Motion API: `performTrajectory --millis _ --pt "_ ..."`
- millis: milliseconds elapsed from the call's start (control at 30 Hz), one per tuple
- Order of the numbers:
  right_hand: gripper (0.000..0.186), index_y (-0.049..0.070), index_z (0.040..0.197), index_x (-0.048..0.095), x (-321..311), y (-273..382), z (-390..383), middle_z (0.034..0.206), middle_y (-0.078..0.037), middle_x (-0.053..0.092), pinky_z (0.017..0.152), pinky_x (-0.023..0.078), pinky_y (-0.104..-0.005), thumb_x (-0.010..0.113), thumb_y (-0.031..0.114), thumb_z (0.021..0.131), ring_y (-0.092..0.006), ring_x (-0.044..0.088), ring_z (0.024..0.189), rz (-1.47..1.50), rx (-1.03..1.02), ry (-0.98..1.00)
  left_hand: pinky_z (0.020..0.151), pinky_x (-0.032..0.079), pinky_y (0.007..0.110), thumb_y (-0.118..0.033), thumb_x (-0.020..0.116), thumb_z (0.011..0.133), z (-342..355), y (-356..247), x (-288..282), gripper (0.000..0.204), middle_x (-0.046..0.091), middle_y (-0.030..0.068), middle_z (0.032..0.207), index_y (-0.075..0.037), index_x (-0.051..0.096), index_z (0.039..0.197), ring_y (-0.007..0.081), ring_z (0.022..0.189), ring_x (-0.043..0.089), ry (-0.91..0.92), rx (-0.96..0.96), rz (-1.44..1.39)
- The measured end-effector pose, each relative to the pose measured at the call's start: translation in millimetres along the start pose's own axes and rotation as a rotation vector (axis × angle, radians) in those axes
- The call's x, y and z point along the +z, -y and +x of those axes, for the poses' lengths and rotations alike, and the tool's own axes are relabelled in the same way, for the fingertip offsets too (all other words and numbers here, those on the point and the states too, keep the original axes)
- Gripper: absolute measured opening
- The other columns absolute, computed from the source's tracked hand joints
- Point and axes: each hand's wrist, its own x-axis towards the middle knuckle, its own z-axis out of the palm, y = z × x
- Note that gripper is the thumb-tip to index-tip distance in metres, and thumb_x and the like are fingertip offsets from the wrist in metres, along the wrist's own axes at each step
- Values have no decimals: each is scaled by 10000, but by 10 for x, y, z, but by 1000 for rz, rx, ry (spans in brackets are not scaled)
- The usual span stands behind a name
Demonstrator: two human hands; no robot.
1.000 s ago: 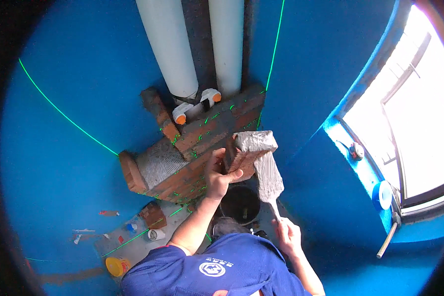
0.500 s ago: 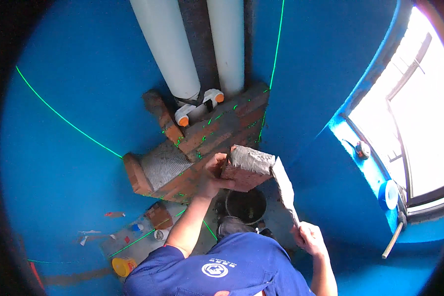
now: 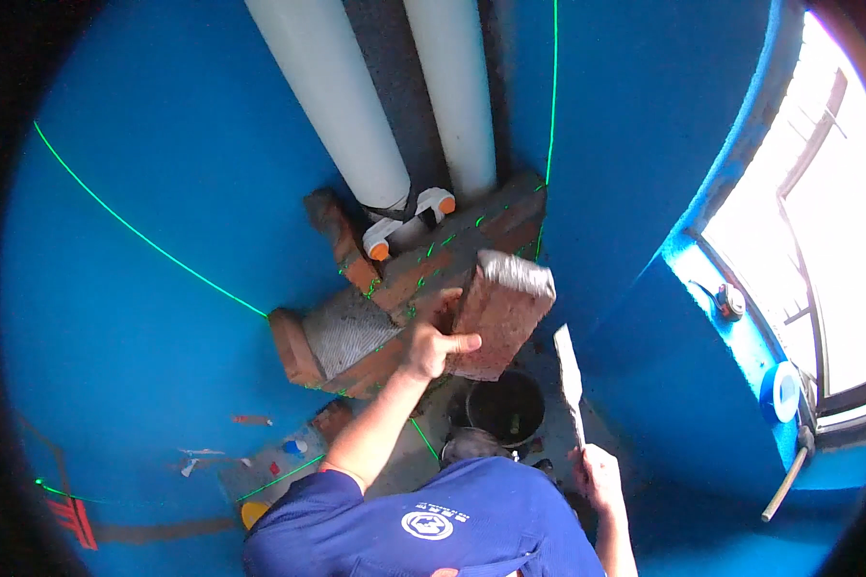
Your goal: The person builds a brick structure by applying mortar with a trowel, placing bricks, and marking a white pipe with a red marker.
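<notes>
My left hand (image 3: 431,348) grips a red brick (image 3: 501,315) with grey mortar along its upper end, holding it in front of a stepped brickwork (image 3: 500,219) at the foot of two white pipes. My right hand (image 3: 598,473) is closed on the handle of a mortar-coated trowel (image 3: 567,370), its blade apart from the brick on the right. A grey ridged surface (image 3: 337,338) shows in the brickwork's left part, beside an end brick. A white fitting with orange caps (image 3: 393,231) sits behind the brickwork. Below the held brick is a dark bucket (image 3: 503,412).
Blue walls (image 3: 154,192) carry green laser lines. Two white pipes (image 3: 328,100) rise behind the brickwork. At the right, a bright window (image 3: 837,279) has a sill holding a blue-and-white round object (image 3: 779,391) and a hammer-like tool (image 3: 790,471). Small scraps lie lower left.
The brick has turned so its broad face shows, with its mortared end tilted up and right. The trowel has dropped away from it. The view has shifted slightly.
</notes>
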Motion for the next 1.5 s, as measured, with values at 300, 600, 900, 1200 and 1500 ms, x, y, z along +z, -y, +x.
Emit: performTrajectory --millis 300,600,900,1200,1500 --pt "364 72 858 572 114 -750 -417 536 16 424 365 258 -250 470 405 964 -76 322 389 445 356 -353 865 484 345 -142 850 631 1420 -1126 312 603 655 131 1039 57 591 1137 220 960 618 184 -120 1006" --pt "385 46 903 542 394 -971 -452 538 19 389 361 271 -248 424 400 999 -73 322 398 635 247 -569 786 502 369 -257 866 541 2669 -841 418 585 686 191 971 70 672 986 297 882 668 167 -59 1484" --pt "405 49 907 530 542 -1075 -473 538 18 386 347 267 -256 392 418 1003 -82 314 380 715 260 -689 745 506 398 -226 851 535 2860 -618 396 516 697 190 916 80 678 914 285 848 676 130 35 1346" --pt "404 64 939 539 682 -957 -300 545 23 384 350 270 -261 382 431 1003 -83 319 386 704 259 -682 770 510 417 -297 832 520 3141 -388 87 602 675 222 978 29 668 1000 349 911 663 142 54 1509" --pt "407 72 952 541 847 -863 -184 546 26 384 352 266 -261 390 447 1001 -82 313 380 711 282 -678 828 506 436 -347 830 567 3150 -363 169 668 655 229 1055 32 627 1077 369 1006 635 85 -42 1571"
